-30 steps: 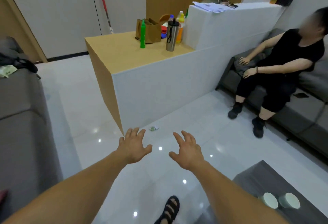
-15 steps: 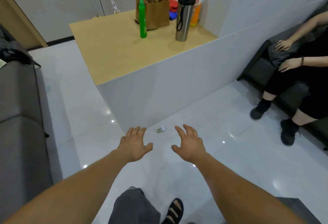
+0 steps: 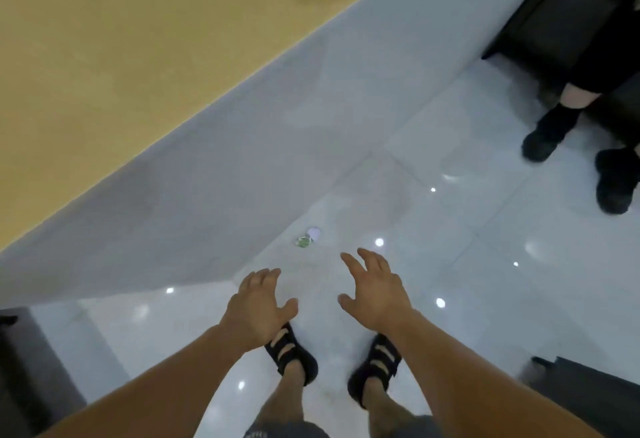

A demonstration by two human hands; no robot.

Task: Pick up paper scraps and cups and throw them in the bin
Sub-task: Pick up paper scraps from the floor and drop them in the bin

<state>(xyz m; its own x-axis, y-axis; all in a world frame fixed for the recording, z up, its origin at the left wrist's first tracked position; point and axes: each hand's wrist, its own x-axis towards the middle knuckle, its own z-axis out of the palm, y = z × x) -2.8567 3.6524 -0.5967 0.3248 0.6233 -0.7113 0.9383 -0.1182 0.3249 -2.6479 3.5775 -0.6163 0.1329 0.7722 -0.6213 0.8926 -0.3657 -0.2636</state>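
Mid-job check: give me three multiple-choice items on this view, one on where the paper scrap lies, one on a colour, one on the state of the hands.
1. Where does the paper scrap lie?
A. on the floor near the foot of the white counter wall
B. on the wooden countertop
C. on the dark sofa

2. What colour are the wearer's sandals?
A. white
B. black
C. red

3. How are the left hand and right hand?
A. both open, holding nothing
B. one grips the scrap
C. both clenched

Answers:
1 A, it sits on the tile ahead of the hands.
2 B, the straps are black.
3 A, both are spread and apart from the scrap.
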